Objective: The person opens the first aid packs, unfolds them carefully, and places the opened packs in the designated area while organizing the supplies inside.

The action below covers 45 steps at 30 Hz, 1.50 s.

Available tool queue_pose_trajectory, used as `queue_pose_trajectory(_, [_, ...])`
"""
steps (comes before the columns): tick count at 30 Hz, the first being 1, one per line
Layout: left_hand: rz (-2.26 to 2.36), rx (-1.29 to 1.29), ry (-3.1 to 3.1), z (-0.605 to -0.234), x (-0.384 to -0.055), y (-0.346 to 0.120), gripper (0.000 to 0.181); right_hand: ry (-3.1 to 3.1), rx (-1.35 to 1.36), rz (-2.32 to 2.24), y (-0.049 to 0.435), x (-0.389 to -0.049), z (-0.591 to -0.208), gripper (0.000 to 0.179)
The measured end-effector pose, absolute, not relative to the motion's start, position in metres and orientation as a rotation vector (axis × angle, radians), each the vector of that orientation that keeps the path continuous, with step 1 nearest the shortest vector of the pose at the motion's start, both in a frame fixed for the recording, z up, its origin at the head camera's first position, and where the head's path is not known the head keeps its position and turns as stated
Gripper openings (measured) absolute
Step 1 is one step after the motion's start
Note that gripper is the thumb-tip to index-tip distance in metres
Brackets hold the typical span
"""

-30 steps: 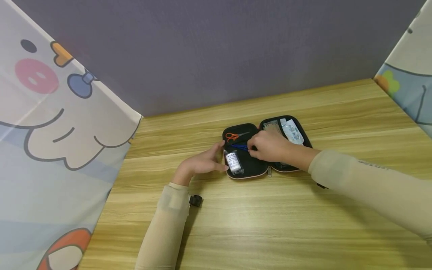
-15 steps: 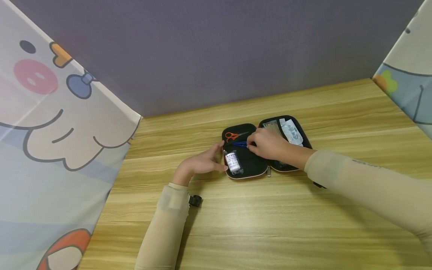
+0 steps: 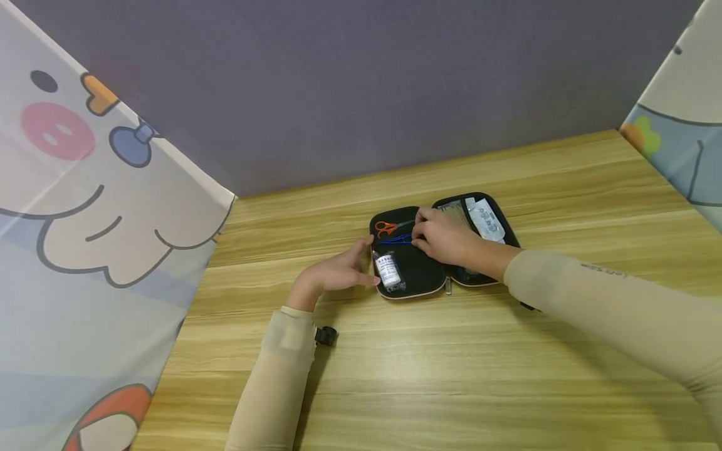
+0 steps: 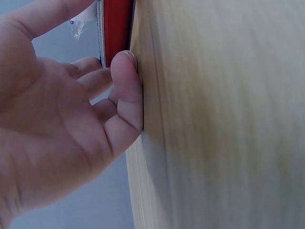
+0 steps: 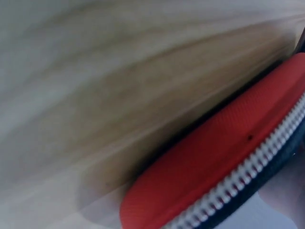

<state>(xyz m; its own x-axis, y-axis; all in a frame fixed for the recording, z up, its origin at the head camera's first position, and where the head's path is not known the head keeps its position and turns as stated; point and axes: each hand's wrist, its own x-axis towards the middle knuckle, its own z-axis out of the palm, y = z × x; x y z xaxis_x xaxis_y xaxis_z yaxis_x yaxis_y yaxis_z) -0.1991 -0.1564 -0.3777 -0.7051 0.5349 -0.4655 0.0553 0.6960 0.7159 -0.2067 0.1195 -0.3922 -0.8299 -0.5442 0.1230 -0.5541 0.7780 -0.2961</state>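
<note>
A zippered first-aid case [image 3: 420, 269], black inside and red outside, lies unfolded on the table. My right hand [image 3: 445, 238] is over its middle, pinching the right end of blue tweezers [image 3: 397, 239] above the left half. The fingertips partly cover the tweezers. Above them sit orange-handled scissors [image 3: 387, 228], and below is a wrapped white bandage roll [image 3: 388, 270]. My left hand [image 3: 338, 270] touches the case's left edge, thumb and forefinger spread. In the left wrist view, my left hand [image 4: 62, 109] has its fingers against the red shell [image 4: 117, 31], several fingers bent.
White packets [image 3: 486, 220] and a clear-wrapped item [image 3: 451, 207] sit in the case's right half. A zipper pull [image 3: 448, 286] hangs at the front. The wooden table [image 3: 406, 376] meets a grey wall [image 3: 361, 94] behind; a printed cloth [image 3: 113, 200] borders the left.
My right hand has shifted slightly, its fingers moving a little toward the scissors, and the blue tweezers have changed angle with it. The left hand stays at the case's edge.
</note>
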Motion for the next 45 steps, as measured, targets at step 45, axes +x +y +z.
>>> queue_pose_trajectory(45, [0.918, 0.432, 2.22, -0.38, -0.198, -0.156, 0.11, -3.124, 0.584, 0.582, 0.112, -0.236, -0.386, 0.033])
